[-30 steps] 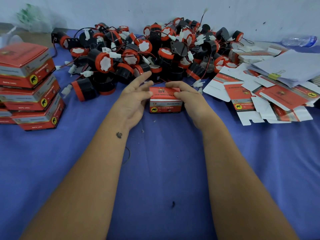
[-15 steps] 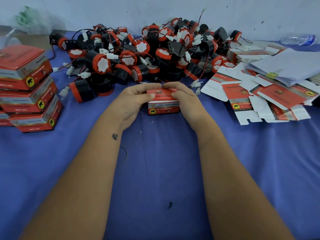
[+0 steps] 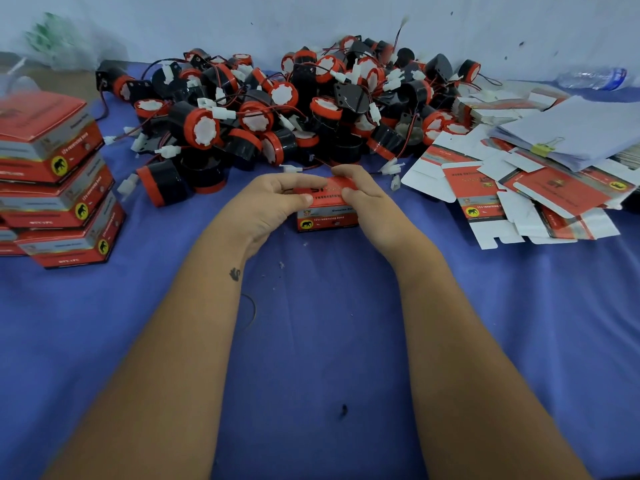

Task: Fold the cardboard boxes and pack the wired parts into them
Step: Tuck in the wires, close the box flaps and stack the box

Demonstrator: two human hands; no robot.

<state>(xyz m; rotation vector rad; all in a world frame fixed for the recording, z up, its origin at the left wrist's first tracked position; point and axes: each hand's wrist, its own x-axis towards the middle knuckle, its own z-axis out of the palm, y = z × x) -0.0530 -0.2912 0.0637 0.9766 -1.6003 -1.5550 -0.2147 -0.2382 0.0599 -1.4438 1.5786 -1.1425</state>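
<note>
A small red and white cardboard box (image 3: pixel 327 220) stands on the blue cloth in the middle, with its red lid flap tilted up. My left hand (image 3: pixel 270 202) grips the box's left end, fingers curled over the flap. From the right, my right hand (image 3: pixel 367 199) pinches the flap between thumb and fingers. Behind the box lies a big heap of black and red wired parts (image 3: pixel 277 116) with white connectors. What is inside the box is hidden.
Several closed boxes (image 3: pixel 55 181) are stacked at the left. Flat unfolded box blanks (image 3: pixel 502 195) lie spread at the right, with clipped white papers (image 3: pixel 581 133) over them. A plastic bottle (image 3: pixel 595 77) lies at the back right by the wall.
My left hand's fingers, spread beside the box a second ago, have closed over its top. Both hands now hold the lid flap, which has tilted up.
</note>
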